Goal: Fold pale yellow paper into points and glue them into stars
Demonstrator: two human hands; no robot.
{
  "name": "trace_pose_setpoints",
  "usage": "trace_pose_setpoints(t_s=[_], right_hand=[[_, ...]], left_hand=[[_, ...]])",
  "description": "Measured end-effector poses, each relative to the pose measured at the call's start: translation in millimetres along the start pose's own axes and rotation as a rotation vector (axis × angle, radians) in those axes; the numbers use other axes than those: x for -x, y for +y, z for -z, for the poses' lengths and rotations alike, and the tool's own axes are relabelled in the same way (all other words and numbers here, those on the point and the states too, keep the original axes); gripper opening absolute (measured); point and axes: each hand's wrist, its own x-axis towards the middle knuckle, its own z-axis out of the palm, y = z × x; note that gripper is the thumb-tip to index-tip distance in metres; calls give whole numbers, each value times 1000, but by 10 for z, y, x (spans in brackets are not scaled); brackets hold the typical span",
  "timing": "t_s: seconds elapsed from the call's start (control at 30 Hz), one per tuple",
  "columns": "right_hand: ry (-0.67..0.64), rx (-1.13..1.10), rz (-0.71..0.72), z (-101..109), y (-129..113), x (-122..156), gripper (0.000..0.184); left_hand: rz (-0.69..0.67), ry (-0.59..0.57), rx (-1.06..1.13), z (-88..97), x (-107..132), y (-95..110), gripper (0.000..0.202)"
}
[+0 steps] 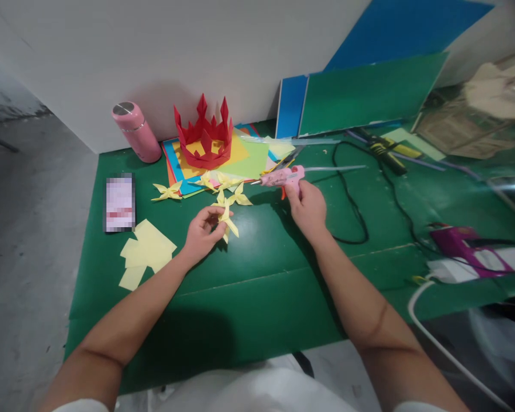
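Between its thumb and fingers, my left hand [205, 233] pinches a folded yellow paper flower [227, 222] above the green table. My right hand [308, 207] is wrapped round the handle of a pink hot glue gun [278, 178], its nozzle pointing left. A clear glue stick [335, 168] sticks out of the gun's rear. Just beyond the left hand lie more paper flowers [240, 196], and another paper flower [167, 191] rests farther left. Behind them a red folded paper crown [206, 150] stands on coloured paper sheets [254, 158].
Yellow paper pieces [148, 249] and a phone [119, 203] lie at left, with a pink bottle [137, 133] behind. The black cord [366, 226] loops across the right. A purple and white power strip [459, 247] and a yellow-black screwdriver [388, 155] are at right.
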Motion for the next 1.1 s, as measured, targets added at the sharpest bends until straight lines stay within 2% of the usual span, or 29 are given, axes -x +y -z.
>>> trace_pose_setpoints(t_s=[0.3, 0.43, 0.57, 0.63, 0.77, 0.83, 0.9, 1.03, 1.1], right_hand=[[-118, 174, -6, -73, 146, 14, 41], [-76, 160, 43, -43, 131, 14, 34], [31, 82, 118, 56, -68, 31, 26], [-11, -74, 211, 81, -241, 99, 23], [-358, -437, 383, 44, -609, 347, 37], [-426, -514, 395, 13, -740, 461, 40], [-412, -560, 365, -4, -812, 528, 30], [-375, -591, 406, -2, -824, 532, 8], [-324, -570, 426, 3, -805, 512, 3]], left_hand=[[-124, 5, -32, 18, -16, -63, 14], [-155, 0, -94, 36, -21, -69, 13], [-161, -28, -201, 30, -26, -36, 12], [-161, -43, -291, 17, -25, -5, 11], [-220, -42, -452, -7, -13, 50, 15], [-256, -56, -500, -10, -8, 61, 17], [-274, -67, -528, -10, -5, 61, 19], [-264, -81, -534, -11, -5, 55, 17], [-264, -91, -541, -17, -5, 62, 16]])
